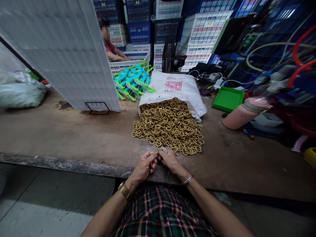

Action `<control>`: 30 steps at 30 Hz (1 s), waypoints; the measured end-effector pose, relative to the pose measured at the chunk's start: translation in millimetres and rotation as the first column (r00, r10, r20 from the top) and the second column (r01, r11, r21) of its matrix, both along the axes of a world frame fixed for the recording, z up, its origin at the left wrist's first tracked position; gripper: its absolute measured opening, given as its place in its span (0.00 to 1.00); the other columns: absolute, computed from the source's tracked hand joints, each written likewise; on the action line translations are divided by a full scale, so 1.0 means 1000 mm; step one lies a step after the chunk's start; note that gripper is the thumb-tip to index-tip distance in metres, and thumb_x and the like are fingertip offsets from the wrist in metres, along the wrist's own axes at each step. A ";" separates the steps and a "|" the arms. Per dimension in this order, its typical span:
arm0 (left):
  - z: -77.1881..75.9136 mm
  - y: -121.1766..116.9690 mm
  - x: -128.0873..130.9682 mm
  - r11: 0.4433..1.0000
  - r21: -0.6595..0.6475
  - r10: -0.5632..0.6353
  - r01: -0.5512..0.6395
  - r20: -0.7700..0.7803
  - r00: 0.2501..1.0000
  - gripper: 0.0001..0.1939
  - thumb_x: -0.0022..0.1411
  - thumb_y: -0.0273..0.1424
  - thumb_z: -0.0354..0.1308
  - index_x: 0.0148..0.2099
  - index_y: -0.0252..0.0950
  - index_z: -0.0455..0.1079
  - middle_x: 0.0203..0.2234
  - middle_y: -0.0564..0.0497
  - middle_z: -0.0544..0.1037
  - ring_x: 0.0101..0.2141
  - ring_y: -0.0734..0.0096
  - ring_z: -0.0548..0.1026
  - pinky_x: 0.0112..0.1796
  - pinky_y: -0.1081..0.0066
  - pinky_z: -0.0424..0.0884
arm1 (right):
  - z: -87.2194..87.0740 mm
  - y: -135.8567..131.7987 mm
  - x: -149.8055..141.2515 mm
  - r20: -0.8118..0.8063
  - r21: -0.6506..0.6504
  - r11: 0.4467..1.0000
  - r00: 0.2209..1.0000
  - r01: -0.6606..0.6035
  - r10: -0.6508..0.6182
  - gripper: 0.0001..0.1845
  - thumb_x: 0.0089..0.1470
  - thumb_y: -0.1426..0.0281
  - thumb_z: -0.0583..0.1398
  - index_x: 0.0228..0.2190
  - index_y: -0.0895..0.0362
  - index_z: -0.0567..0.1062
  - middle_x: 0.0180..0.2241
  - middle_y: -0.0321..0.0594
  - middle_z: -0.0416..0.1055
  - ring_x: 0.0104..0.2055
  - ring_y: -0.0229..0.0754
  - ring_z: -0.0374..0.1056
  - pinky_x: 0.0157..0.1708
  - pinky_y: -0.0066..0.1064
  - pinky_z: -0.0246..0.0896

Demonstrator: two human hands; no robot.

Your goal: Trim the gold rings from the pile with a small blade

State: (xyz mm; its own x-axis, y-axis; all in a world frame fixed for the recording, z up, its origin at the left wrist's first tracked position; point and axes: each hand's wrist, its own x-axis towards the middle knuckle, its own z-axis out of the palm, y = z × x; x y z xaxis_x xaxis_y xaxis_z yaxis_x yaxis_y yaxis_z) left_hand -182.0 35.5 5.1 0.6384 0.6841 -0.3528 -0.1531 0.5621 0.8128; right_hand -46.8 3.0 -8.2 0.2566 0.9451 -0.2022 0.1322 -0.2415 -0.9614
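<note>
A heap of gold-coloured rings (170,128) spills from the mouth of a white woven sack (158,82) onto the table. Just in front of the heap, my left hand (144,165) is closed with a gold-coloured ring (157,154) pinched at its fingertips. More of the same colour shows under its curled fingers. My right hand (171,161) meets it at that ring, fingers closed. A small pale flat piece (164,150) sticks out between its thumb and finger; its kind I cannot make out.
A white panel (74,49) on a black wire stand (97,108) rises at left. Teal and green plastic parts (134,80) are piled behind. At right are a green tray (228,98) and a pink bottle (244,112). Another person (112,49) works beyond, near stacked crates (139,31).
</note>
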 end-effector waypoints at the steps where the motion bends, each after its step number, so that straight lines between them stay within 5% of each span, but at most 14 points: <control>1: 0.001 0.000 0.000 1.000 -0.010 -0.001 0.001 0.004 1.000 0.16 0.51 0.42 0.60 0.31 0.33 0.63 0.18 0.58 0.66 0.14 0.85 0.59 0.13 0.82 0.50 | 0.001 0.000 0.000 0.013 -0.001 1.000 1.000 -0.002 0.002 0.14 0.50 0.63 0.50 0.18 0.56 0.64 0.13 0.28 0.56 0.15 0.30 0.49 0.16 0.23 0.43; 8: 0.005 0.002 0.000 0.999 -0.023 0.022 -0.022 0.027 0.999 0.17 0.50 0.42 0.60 0.30 0.34 0.62 0.19 0.57 0.67 0.14 0.85 0.60 0.13 0.81 0.51 | 0.005 -0.004 -0.003 0.026 0.015 1.000 0.999 0.018 -0.019 0.14 0.50 0.63 0.50 0.18 0.55 0.63 0.13 0.28 0.55 0.16 0.31 0.50 0.17 0.24 0.44; 16: -0.003 -0.001 0.001 0.986 0.166 -0.016 0.034 -0.105 0.994 0.17 0.53 0.44 0.56 0.28 0.33 0.64 0.13 0.58 0.63 0.13 0.84 0.57 0.14 0.80 0.53 | 0.010 -0.003 -0.005 0.095 0.076 0.997 0.995 -0.002 -0.005 0.13 0.49 0.60 0.52 0.20 0.56 0.64 0.17 0.29 0.59 0.20 0.32 0.52 0.22 0.24 0.49; 30: -0.005 0.000 0.001 0.994 0.106 -0.015 0.019 -0.042 0.999 0.14 0.53 0.41 0.57 0.31 0.33 0.65 0.19 0.56 0.67 0.14 0.85 0.59 0.13 0.81 0.53 | 0.007 0.001 -0.002 0.071 0.019 0.998 0.996 -0.054 0.052 0.16 0.52 0.63 0.49 0.18 0.57 0.65 0.15 0.31 0.61 0.18 0.32 0.54 0.20 0.24 0.48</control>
